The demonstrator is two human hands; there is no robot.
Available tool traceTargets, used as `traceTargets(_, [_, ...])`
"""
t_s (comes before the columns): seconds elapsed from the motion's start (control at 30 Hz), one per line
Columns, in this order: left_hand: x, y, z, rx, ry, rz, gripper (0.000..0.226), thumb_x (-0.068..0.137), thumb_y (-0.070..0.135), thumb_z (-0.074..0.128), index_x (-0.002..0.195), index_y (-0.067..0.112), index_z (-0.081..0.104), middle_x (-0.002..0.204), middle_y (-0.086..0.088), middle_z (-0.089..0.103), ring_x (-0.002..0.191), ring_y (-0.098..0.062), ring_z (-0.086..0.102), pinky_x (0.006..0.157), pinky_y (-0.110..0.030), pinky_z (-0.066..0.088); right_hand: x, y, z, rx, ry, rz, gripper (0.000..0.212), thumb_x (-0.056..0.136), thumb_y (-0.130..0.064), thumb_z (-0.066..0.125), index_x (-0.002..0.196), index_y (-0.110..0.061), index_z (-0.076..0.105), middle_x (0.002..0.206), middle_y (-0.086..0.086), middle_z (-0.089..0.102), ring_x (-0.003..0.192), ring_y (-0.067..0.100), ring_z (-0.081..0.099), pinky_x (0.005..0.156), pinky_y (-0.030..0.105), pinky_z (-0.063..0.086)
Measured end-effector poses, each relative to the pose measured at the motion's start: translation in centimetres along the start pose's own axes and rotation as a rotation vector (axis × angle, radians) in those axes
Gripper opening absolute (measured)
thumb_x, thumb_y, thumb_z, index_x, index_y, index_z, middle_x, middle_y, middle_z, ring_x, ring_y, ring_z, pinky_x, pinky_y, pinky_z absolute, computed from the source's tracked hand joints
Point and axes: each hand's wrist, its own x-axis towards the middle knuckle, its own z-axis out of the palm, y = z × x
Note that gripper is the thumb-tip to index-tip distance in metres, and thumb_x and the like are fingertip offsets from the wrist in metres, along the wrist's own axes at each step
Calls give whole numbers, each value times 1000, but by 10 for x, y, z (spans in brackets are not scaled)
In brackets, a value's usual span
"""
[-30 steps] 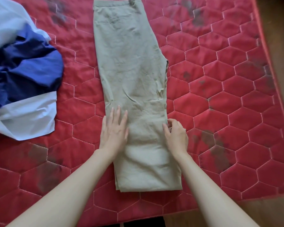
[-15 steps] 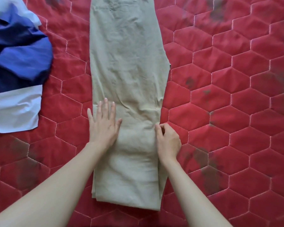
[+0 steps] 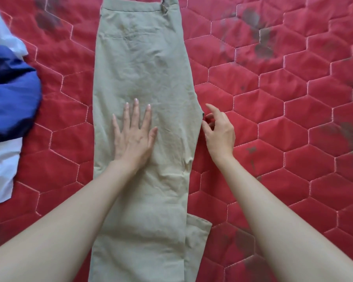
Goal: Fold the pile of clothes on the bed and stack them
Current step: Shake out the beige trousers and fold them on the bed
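I press my left hand [image 3: 134,137] flat, fingers straight, on the trousers [image 3: 143,78] lying lengthwise mid-bed [image 3: 273,119]. My right hand [image 3: 218,131] pinches at their right edge, fingers loosely curled. I'm smoothing them; next, I judge, comes folding them across.

- Trousers [image 3: 143,78]: hem is running off the bottom edge.
- Blue and white clothes [image 3: 6,102]: left edge is cutting them off.
- Left hand [image 3: 134,137]: palm is covering fabric beneath.
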Motion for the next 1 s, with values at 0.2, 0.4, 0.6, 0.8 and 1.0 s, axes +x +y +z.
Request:
traceTargets(0.2, [10, -23, 15, 26, 21, 59, 61, 98, 53, 13, 152, 29, -1, 162, -2, -4, 149, -23, -7, 114, -56, -9, 18, -7, 15, -287, 191, -250, 10, 84, -19, 61, 77, -15, 68, 68, 1, 59, 62, 24, 59, 45, 27, 34])
traceTargets(0.4, [11, -27, 20, 27, 24, 56, 59, 98, 52, 9, 151, 33, -8, 160, 3, -16, 148, -20, -15, 114, -50, -14, 26, 0, 1, 63, 40, 228, 19, 85, -20, 56, 86, -25, 74, 79, -5, 71, 78, 16, 63, 67, 30, 42])
traceTargets(0.6, [11, -27, 19, 28, 10, 56, 60, 97, 53, 7, 150, 33, -11, 160, 3, -17, 147, -20, -17, 113, -50, -15, 19, -4, 0, 58, 36, 176, 19, 90, -21, 56, 96, -27, 74, 90, -4, 70, 86, 16, 63, 73, 33, 45])
traceTargets(0.8, [11, -26, 18, 22, 1, 55, 61, 96, 54, 5, 151, 32, -12, 161, 1, -15, 148, -22, -16, 115, -55, -12, -16, -2, -9, 104, 170, 96, 10, 91, -21, 60, 92, -17, 69, 85, -3, 66, 78, 14, 61, 75, 38, 49])
traceTargets(1.0, [4, -26, 15, 14, -30, 57, 65, 94, 56, 5, 150, 29, -13, 160, -1, -19, 146, -22, -22, 114, -54, -14, -53, -18, -4, 171, -70, 319, 27, 90, -49, 60, 98, -27, 73, 94, -8, 68, 89, 13, 63, 83, 37, 48])
